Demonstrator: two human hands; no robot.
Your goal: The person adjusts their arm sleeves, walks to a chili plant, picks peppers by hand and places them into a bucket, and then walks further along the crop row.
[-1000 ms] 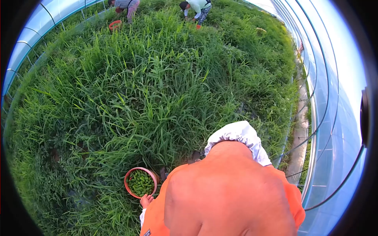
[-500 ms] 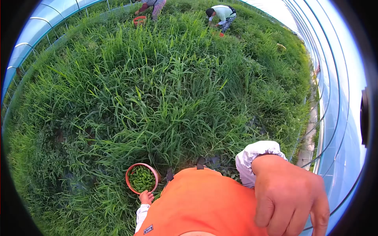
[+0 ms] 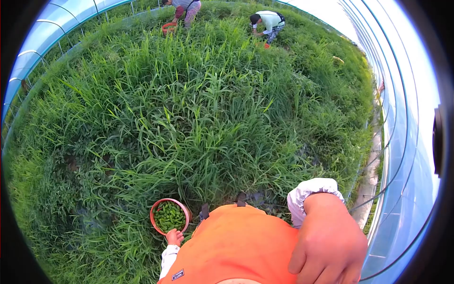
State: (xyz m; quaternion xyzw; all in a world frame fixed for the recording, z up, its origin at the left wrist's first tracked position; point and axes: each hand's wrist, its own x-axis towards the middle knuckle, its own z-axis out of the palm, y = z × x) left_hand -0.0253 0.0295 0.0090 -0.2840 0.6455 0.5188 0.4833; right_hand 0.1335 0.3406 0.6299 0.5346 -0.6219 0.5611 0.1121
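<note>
A red bucket [image 3: 187, 215] stands in the grass at lower left, filled with green peppers [image 3: 169, 217]. My left hand [image 3: 175, 236] is at its near rim, palm partly turned up and fingers loosely spread; nothing shows in it. Whether those fingers touch the rim is hard to make out. Large in the lower right, my right hand [image 3: 331, 239] hangs close to the camera with its fingers curled down. Its fingertips are hidden, so anything inside cannot be seen. Both arms wear white sleeves. My orange apron [image 3: 236, 244] fills the space between them.
Tall grass [image 3: 203, 104] and leafy plants surround me. Two people bend over the plants at the back: one person [image 3: 191, 9] beside a red basket [image 3: 169, 28], another person [image 3: 269, 21] near a red container [image 3: 266, 46]. A clear plastic greenhouse wall [image 3: 406, 118] curves along the right.
My right hand has shifted left and slightly down, its fingers still bent. My left hand stays at the bucket. The view has tilted slightly, showing more of the people at the back.
</note>
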